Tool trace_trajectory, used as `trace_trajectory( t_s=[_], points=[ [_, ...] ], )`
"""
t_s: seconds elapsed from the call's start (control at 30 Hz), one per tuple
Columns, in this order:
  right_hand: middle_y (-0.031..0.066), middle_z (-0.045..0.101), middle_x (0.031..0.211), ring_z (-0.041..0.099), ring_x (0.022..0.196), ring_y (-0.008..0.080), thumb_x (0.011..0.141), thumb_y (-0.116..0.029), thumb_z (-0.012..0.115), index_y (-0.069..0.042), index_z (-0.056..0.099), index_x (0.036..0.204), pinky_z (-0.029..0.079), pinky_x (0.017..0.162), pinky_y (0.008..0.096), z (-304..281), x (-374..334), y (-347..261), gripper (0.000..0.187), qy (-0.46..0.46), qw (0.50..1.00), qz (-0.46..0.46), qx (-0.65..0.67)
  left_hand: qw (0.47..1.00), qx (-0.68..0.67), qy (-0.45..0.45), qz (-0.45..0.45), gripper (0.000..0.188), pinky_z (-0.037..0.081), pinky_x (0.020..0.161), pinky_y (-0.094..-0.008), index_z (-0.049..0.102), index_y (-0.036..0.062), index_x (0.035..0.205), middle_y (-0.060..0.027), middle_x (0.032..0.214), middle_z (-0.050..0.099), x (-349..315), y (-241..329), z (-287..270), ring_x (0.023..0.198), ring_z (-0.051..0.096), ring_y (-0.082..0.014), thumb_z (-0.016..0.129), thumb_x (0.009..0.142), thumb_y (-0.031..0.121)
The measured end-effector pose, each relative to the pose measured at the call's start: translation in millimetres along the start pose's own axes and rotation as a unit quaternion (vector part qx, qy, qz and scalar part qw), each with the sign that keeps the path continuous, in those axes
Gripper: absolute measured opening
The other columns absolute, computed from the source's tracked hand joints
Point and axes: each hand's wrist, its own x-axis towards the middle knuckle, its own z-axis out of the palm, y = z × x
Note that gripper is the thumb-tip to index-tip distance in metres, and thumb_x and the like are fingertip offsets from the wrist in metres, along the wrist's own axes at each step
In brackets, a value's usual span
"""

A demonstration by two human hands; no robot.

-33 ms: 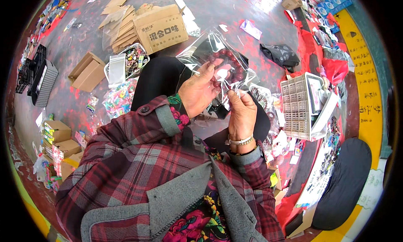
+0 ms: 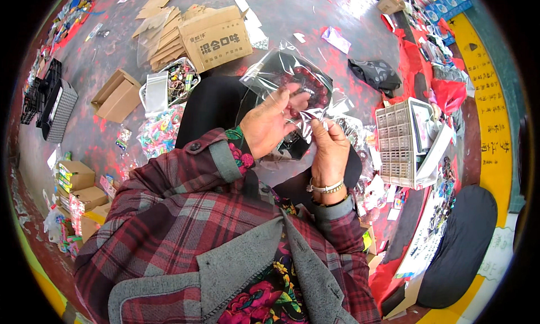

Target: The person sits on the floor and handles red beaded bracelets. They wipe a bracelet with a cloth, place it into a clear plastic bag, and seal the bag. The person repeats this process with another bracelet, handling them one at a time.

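Observation:
A clear plastic bag (image 2: 264, 76) stands above my lap with a string of dark red round beads (image 2: 320, 91) inside it. My left hand (image 2: 265, 124) grips the bag from its left side; some of its fingers show through the glossy film. At the bag's lower right, my right hand (image 2: 328, 150) pinches a crumpled bit of the film between thumb and forefinger. Glare on the plastic hides part of the beads and the exact fold between my hands. A beaded bracelet circles my right wrist.
A printed cardboard box (image 2: 219, 40) and flattened cardboard lie ahead to the left. Closer in is a white basket of small trinkets (image 2: 183, 79). To the right are a pale plastic crate (image 2: 396, 144), a dark patterned bag (image 2: 377, 76) and a black cushioned seat (image 2: 464, 245).
My right hand has shifted slightly right, drawing the pinched film with it. The bag has tilted a little and the beads sit differently inside. My left hand stays nearly in place.

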Motion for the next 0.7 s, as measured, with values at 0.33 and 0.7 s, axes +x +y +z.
trace_trajectory(
  t_s=[0.33, 0.7],
  points=[
    [0.018, 0.06, 0.075, 0.057, 0.066, 0.0358, 0.071, -0.016, 0.058, -0.006, 0.061, 0.072, 0.046, 0.059, 0.0401, -41, 49, -39, 0.011, -0.139, 0.586, -0.22, -0.767, 0.933, 0.206, 0.052, -0.292, 0.032, 0.039, 0.087, -0.0318, 0.052, 0.0065, 0.113, -0.0066, 0.113, 0.055, -27, -17, -53, 0.106, 0.049, -0.0156, 0.054, 0.088, 0.025],
    [0.0136, 0.06, 0.069, 0.058, 0.068, 0.0338, 0.072, -0.016, 0.059, -0.007, 0.06, 0.072, 0.046, 0.058, 0.0413, -44, 46, -36, 0.01, -0.219, 0.709, -0.125, -0.659, 0.94, 0.284, 0.096, -0.165, 0.02, 0.044, 0.077, -0.0234, 0.058, 0.0042, 0.101, -0.0043, 0.096, 0.061, -20, -2, -67, 0.088, 0.057, -0.0103, 0.054, 0.087, 0.017]
  ],
)
